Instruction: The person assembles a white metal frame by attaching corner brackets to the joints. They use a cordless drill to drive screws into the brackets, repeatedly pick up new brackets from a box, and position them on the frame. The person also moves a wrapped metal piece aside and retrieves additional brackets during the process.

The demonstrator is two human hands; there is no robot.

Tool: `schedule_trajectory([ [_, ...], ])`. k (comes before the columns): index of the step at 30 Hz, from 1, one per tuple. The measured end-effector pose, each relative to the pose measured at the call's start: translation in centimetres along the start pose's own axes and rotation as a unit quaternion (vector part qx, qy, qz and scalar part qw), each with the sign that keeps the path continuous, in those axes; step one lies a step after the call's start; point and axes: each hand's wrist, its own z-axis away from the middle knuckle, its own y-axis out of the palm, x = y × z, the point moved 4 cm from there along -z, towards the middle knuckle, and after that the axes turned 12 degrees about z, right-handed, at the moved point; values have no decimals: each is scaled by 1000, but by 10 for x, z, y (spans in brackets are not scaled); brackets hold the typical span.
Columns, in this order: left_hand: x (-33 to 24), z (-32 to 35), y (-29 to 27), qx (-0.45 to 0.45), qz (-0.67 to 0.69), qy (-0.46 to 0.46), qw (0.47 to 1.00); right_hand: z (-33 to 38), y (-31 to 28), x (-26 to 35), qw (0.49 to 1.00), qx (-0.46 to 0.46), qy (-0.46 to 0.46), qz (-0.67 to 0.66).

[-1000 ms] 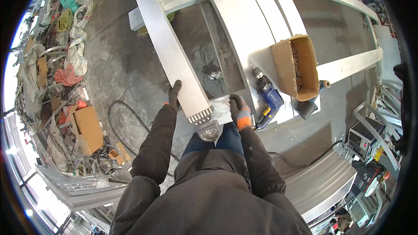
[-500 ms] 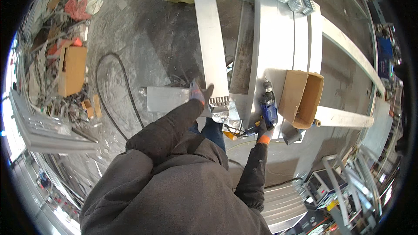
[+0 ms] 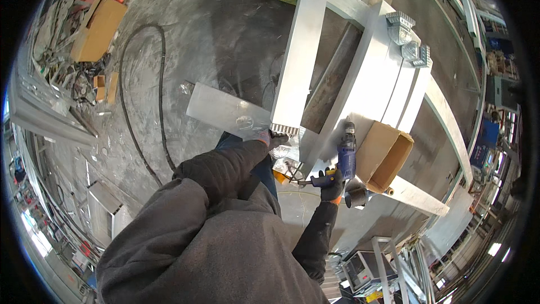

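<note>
In my right hand (image 3: 331, 184), gloved with an orange cuff, is the handle of a blue power drill (image 3: 347, 156). The drill's chuck points away from me, over the silver beams. My left hand (image 3: 274, 139), also gloved, is closed at the near end of a long silver metal profile (image 3: 304, 50). Its fingers lie over a ribbed metal end fitting (image 3: 285, 129) there and partly hide it. Below that profile a shorter flat metal piece (image 3: 225, 110) reaches out to the left. Two similar ribbed fittings, one a metal bracket (image 3: 400, 27), sit on the wide beams at the far right.
An open cardboard box (image 3: 374, 155) stands right of the drill, with a dark cylinder (image 3: 356, 197) near it. A black cable (image 3: 163, 79) loops over the floor at left. Scrap and another cardboard box (image 3: 100, 29) lie at far left. Wide silver beams (image 3: 374, 84) bound the right side.
My left hand has moved from the profile's left edge to the fitting at its near end, and its spread fingers have closed. The whole view has turned. My right hand stays on the drill.
</note>
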Motion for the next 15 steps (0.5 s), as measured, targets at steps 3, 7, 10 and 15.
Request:
schedule_trajectory([
  [3,-3,14,-25,48,-53,23,997,22,25,31,999,-15,-26,37],
  [7,-4,16,-41,54,-20,-35,998,65,54,82,979,-80,-59,177],
  [10,-20,27,-39,43,-220,-62,973,112,85,104,952,-102,-59,282],
  [15,-47,50,-43,38,-333,-62,940,170,153,102,907,-101,31,407],
])
